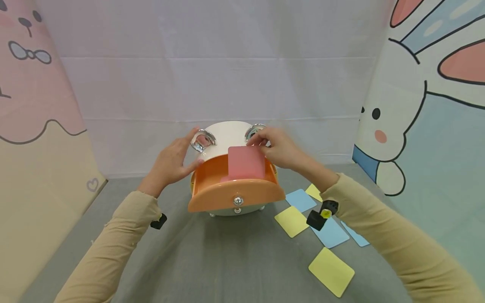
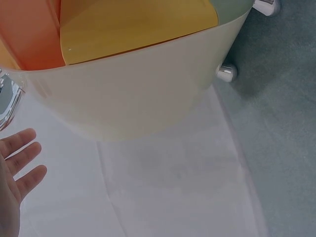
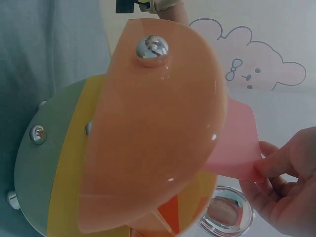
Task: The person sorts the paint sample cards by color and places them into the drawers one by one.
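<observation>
A small rounded cabinet with a white top (image 1: 227, 130) stands on the grey table, its orange drawer (image 1: 235, 193) pulled out. Between thumb and fingers, my right hand (image 1: 278, 147) pinches a pink card (image 1: 246, 162) at its upper right corner. The card stands upright over the drawer, and its lower end is hidden behind the drawer front in the right wrist view. My left hand (image 1: 172, 162) rests at the cabinet's left side, fingers spread near a chrome ring (image 1: 203, 140), thumb by the drawer's edge. Part of another pink piece (image 1: 226, 179) shows inside the drawer.
To the right of the cabinet lie several yellow cards (image 1: 291, 221) and blue cards (image 1: 329, 232) on the grey cloth (image 1: 212, 261). White fabric (image 1: 227, 84) hangs behind. Printed panels (image 1: 435, 168) stand at both sides.
</observation>
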Demonstrator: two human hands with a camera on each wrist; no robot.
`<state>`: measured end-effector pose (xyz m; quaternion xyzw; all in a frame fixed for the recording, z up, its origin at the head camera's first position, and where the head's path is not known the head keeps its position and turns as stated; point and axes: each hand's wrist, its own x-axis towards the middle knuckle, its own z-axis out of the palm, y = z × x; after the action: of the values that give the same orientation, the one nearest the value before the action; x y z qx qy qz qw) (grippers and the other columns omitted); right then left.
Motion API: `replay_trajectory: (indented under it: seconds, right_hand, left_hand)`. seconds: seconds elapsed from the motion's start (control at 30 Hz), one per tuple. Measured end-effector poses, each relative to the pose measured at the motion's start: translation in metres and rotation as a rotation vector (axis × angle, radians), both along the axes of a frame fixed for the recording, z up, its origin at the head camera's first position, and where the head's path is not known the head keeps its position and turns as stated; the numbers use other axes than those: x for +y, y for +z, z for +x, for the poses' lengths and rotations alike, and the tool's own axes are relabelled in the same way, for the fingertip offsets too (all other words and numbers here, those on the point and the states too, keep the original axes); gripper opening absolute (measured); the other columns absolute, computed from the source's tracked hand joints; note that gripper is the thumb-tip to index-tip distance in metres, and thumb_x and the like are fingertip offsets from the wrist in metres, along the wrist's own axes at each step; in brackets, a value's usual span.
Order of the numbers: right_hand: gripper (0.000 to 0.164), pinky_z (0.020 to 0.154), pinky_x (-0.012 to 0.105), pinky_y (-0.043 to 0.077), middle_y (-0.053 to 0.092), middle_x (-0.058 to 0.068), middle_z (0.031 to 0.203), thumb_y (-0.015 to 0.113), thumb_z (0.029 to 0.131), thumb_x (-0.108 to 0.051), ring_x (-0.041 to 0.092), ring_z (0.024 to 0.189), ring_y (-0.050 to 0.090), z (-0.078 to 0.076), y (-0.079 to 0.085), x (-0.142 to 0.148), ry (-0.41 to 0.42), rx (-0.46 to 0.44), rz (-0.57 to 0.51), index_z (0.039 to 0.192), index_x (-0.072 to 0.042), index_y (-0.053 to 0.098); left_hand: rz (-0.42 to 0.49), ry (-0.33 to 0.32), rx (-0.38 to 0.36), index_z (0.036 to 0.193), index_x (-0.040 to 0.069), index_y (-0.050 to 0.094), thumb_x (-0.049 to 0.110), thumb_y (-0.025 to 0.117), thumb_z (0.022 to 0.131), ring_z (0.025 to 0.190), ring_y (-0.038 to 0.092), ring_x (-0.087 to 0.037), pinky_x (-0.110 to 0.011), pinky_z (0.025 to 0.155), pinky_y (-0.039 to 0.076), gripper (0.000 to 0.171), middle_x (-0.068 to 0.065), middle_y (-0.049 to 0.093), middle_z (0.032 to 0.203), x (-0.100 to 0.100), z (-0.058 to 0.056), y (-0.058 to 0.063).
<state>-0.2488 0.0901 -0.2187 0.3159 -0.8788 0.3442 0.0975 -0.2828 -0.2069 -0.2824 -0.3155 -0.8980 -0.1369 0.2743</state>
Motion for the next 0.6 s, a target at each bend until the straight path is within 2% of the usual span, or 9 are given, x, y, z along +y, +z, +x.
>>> replay_trajectory:
  seconds: [0.43, 0.6]
  right_hand:
    - [0.035, 0.075, 0.030, 0.044, 0.065, 0.009, 0.092, 0.041, 0.077, 0.016, 0.022, 0.083, 0.052, 0.003, -0.022, -0.011, 0.081, -0.021, 0.000, 0.096, 0.001, 0.067]
    - [0.037, 0.074, 0.028, 0.043, 0.065, 0.009, 0.090, 0.039, 0.075, 0.016, 0.022, 0.082, 0.052, 0.004, -0.028, -0.012, 0.097, -0.044, 0.010, 0.094, 0.002, 0.068]
  left_hand:
    - [0.012, -0.002, -0.011, 0.147, 0.019, 0.015, 0.041, 0.060, 0.082, 0.108, 0.048, -0.033, -0.051, 0.080, 0.043, 0.082, -0.013, 0.043, 0.136, -0.001, -0.001, -0.003]
    - [0.015, -0.006, -0.005, 0.146, 0.018, 0.017, 0.040, 0.060, 0.081, 0.108, 0.048, -0.033, -0.051, 0.080, 0.044, 0.081, -0.013, 0.042, 0.137, 0.000, -0.002, -0.003]
